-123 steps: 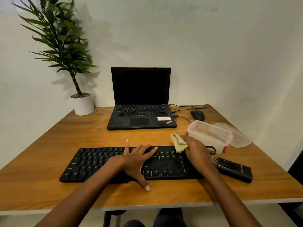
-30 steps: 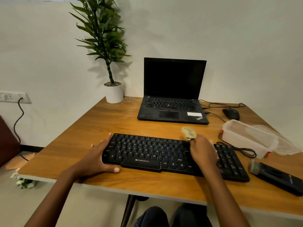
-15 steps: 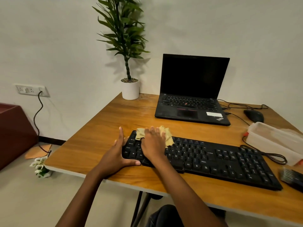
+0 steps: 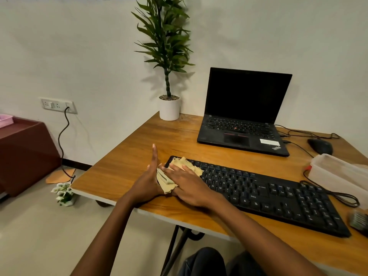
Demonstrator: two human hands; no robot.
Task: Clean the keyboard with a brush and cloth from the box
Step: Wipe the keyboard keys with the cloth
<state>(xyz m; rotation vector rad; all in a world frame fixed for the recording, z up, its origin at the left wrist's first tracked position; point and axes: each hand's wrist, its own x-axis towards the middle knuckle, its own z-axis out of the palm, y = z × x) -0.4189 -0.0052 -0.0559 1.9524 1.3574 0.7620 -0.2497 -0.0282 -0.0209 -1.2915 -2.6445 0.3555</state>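
Wipe stage, by the look of it; right hand (image 4: pixel 188 184) lies flat, fingers spread, pressing the cloth (image 4: pixel 175 174) onto the left end of the keyboard (image 4: pixel 264 194); cloth is bunched, part on the keys, part hanging over the keyboard's left edge. Left hand (image 4: pixel 148 182) stands open on edge, fingers straight and together, butted against that left end; grips nothing, looks like a brace or a stop for the cloth. Keyboard sits on the worktop (image 4: pixel 139 148), running from near its front left corner off to the right.

Brush (image 4: pixel 358 221) lies just past the keyboard's right end, at the frame edge, only bristles showing; nobody is touching it. Box (image 4: pixel 336 172) sits behind the keyboard's right end, open; the keyboard cable (image 4: pixel 334 194) is looped in front of it.

Progress: brush set down and cloth in use suggests brushing is done, cannot confirm. Cloth covers only the left end; the keys to the right are bare, and I cannot tell whether they are wiped. Left, as I judge it: finish the wipe; then cloth and brush probably go into the box.
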